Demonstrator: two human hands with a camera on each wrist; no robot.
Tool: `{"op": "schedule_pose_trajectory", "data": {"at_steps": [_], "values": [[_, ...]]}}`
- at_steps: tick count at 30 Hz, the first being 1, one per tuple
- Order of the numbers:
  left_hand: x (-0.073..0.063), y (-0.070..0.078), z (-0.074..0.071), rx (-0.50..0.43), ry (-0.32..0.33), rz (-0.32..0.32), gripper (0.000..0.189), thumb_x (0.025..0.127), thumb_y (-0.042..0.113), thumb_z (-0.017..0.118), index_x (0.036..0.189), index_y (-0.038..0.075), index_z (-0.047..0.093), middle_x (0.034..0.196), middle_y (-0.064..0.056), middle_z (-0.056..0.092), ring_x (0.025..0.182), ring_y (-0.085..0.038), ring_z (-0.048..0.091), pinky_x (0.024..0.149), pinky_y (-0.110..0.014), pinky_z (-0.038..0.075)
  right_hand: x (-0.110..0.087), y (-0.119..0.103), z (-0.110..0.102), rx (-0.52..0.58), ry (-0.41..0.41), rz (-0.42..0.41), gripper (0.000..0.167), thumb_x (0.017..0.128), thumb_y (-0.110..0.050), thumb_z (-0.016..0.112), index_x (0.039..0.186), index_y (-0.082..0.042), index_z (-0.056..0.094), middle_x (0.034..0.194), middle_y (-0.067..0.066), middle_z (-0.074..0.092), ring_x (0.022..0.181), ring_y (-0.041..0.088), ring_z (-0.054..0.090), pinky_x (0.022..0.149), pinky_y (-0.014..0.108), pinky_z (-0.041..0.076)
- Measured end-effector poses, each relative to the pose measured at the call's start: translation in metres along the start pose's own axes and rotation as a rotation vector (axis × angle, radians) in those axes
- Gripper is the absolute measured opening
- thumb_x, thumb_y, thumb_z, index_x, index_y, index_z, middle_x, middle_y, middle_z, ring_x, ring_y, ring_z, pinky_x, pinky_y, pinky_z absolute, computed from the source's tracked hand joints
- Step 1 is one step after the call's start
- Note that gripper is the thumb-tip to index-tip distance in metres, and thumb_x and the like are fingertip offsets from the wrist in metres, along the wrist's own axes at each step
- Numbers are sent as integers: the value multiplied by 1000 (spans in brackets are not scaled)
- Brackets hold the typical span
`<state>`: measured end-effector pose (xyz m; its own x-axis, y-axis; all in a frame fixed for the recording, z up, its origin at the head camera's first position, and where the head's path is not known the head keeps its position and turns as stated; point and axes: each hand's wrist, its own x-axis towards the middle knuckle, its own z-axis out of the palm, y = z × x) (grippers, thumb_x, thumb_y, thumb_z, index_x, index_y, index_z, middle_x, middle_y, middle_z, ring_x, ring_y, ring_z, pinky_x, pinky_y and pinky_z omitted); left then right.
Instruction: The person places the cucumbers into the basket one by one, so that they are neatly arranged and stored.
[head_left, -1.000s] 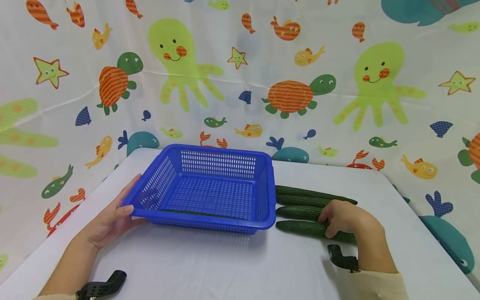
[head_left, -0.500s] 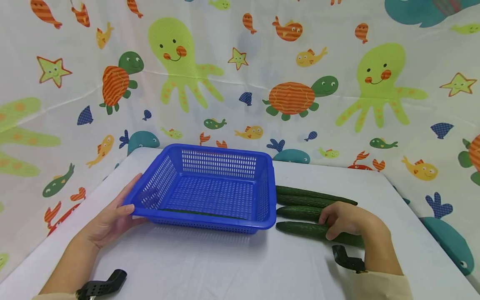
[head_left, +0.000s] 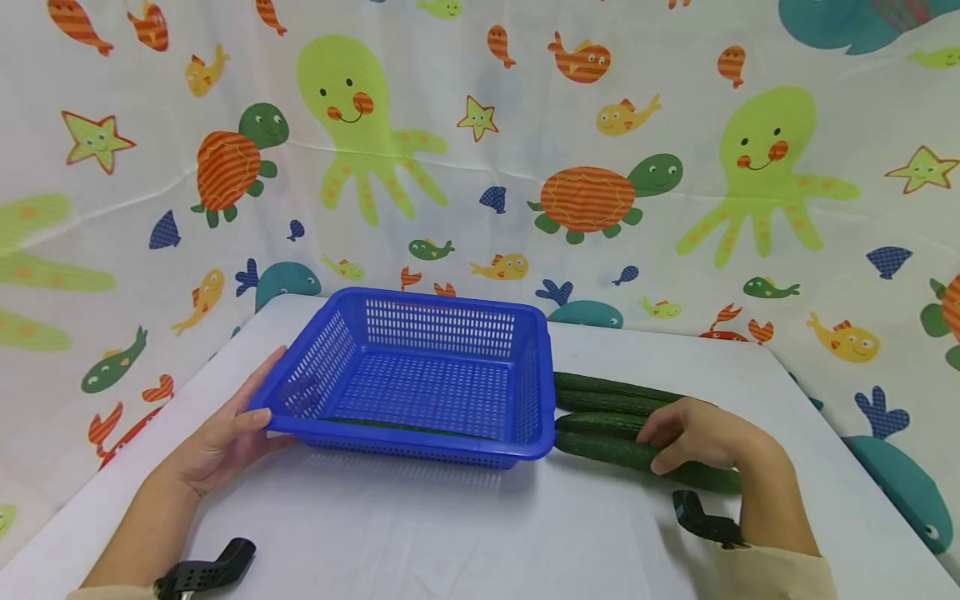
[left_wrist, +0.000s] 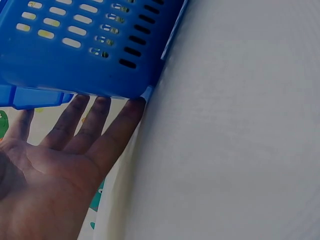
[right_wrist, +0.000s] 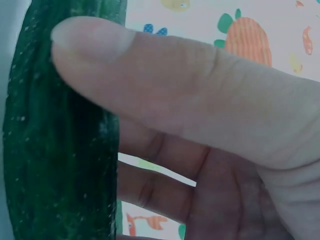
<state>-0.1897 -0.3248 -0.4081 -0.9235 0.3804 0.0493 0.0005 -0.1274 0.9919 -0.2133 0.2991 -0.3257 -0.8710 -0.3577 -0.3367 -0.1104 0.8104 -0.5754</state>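
Note:
My left hand [head_left: 228, 437] holds the near left corner of a blue plastic basket [head_left: 408, 437], thumb at the rim and fingers below. In the left wrist view its fingertips meet the basket's slotted wall [left_wrist: 65, 67]. A thin strip of dark green [head_left: 405, 427] shows inside along the near wall, mostly hidden by the rim. To the right of the basket, my right hand [head_left: 708, 437] grips the nearest cucumber [head_left: 607, 448] from above. The right wrist view has the thumb [right_wrist: 95, 42] across the cucumber's skin, the other fingers on its far side.
Behind the held cucumber lie another cucumber [head_left: 600, 424] and two more side by side, the rear one [head_left: 622, 386] farthest back. Everything rests on a white tabletop [head_left: 420, 533]. A curtain [head_left: 480, 167] printed with sea animals hangs behind the table.
The nearest cucumber has slid right, and its left end has swung back close to the one behind it. My right hand has shifted slightly right with it. The left hand and basket stay put.

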Motion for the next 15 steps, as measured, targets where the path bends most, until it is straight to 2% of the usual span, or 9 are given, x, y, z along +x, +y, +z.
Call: {"op": "schedule_pose_trajectory", "data": {"at_steps": [5, 11, 15], "values": [[-1, 0, -1, -6, -4, 9, 75, 107, 22, 47, 164, 48, 6, 170, -3, 7, 138, -3, 48, 103, -42, 52, -2, 0, -5, -15, 35, -28, 35, 80, -17, 87, 113, -12, 78, 109, 2, 75, 100, 18, 66, 86, 39, 55], [-1, -1, 0, 1, -29, 12, 75, 107, 23, 45, 164, 48, 4, 170, -4, 4, 139, -3, 46, 105, -44, 51, -8, 4, -8, -10, 82, -43, 40, 84, -23, 85, 121, -11, 76, 124, 8, 73, 114, 26, 66, 92, 44, 56], [0, 0, 0, 17, -25, 13, 75, 107, 24, 46, 164, 49, 4, 170, -5, 4, 139, -3, 46, 106, -47, 50, -10, 6, -9, 29, 108, -55, 42, 86, -23, 84, 124, -7, 75, 124, 10, 72, 112, 25, 65, 89, 39, 57]]}}
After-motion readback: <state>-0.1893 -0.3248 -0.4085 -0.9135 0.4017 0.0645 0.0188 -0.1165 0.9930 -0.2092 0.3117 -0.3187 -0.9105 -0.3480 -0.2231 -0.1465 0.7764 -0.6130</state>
